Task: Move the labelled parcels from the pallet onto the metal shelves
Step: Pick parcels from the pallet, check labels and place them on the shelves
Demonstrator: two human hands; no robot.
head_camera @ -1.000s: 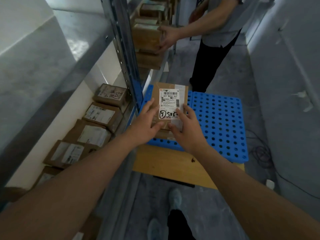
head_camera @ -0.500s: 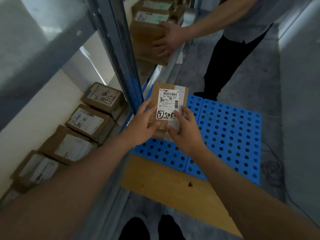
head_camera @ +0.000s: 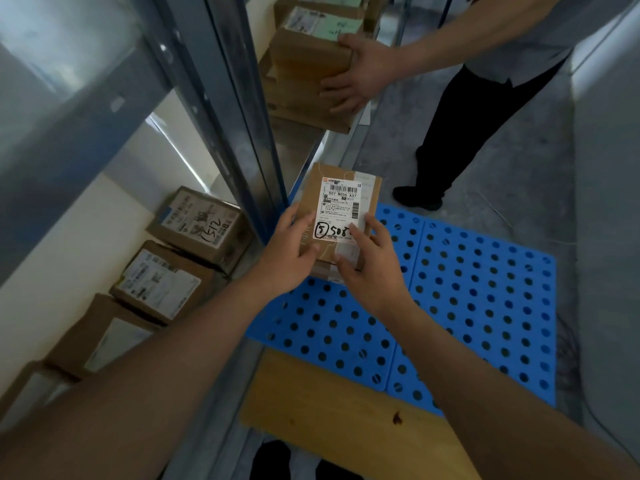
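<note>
Presently: labelled parcel [head_camera: 341, 216], pinched in both grips, left hand [head_camera: 289, 252] and right hand [head_camera: 372, 271], label upward for reading, above blue pallet [head_camera: 485, 299].

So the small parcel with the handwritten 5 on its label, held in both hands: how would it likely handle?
The parcel probably stays stiff: its cardboard edges look straight while the left hand and right hand hold it. It seems light, since fingertips alone support it. The flat, boxy shape should sit without rolling, though the glossy label and tape might be a little slick.
</note>
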